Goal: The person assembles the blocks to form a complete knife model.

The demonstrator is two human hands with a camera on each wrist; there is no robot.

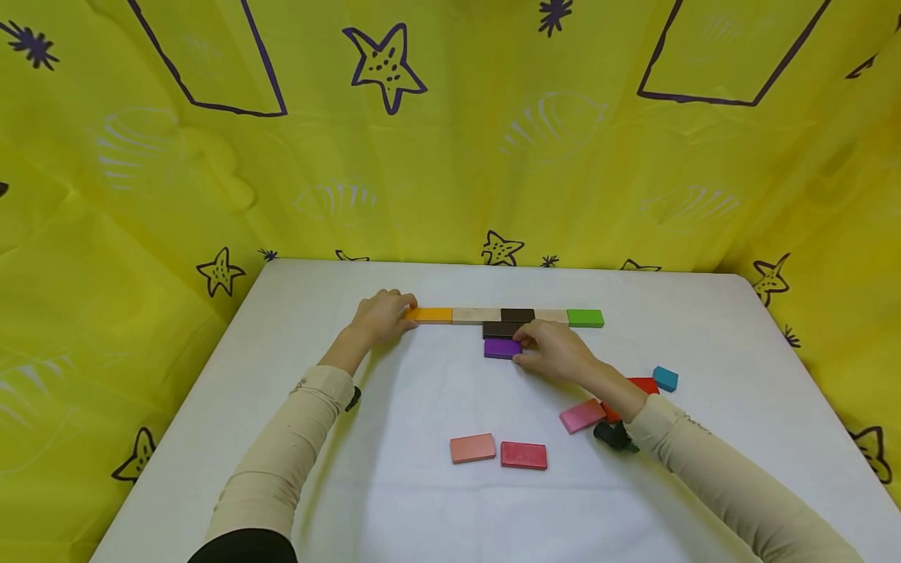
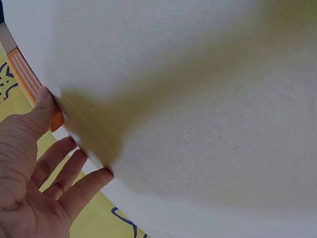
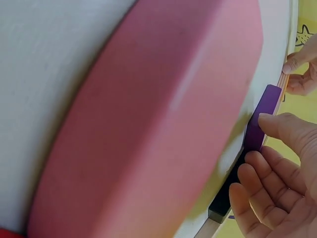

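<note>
Along the back of the table runs a row of wooden blocks: orange (image 1: 431, 316), plain wood (image 1: 475, 316), dark brown (image 1: 517, 315), plain wood again, then green (image 1: 585, 318). My left hand (image 1: 383, 317) grips the orange block's left end, its thumb on the near side. In the left wrist view the other fingers spread loosely. A second dark brown block (image 1: 500, 330) lies in front of the row, with a purple block (image 1: 501, 349) nearer still. My right hand (image 1: 559, 349) pinches the purple block's right end; its thumb presses that block in the right wrist view.
Two reddish blocks, salmon (image 1: 472, 449) and crimson (image 1: 524, 455), lie at the front middle. Near the right forearm are pink (image 1: 583, 416), red (image 1: 644, 385) and blue (image 1: 665, 379) blocks. A yellow patterned curtain (image 1: 450, 180) stands behind the white table (image 1: 394, 500).
</note>
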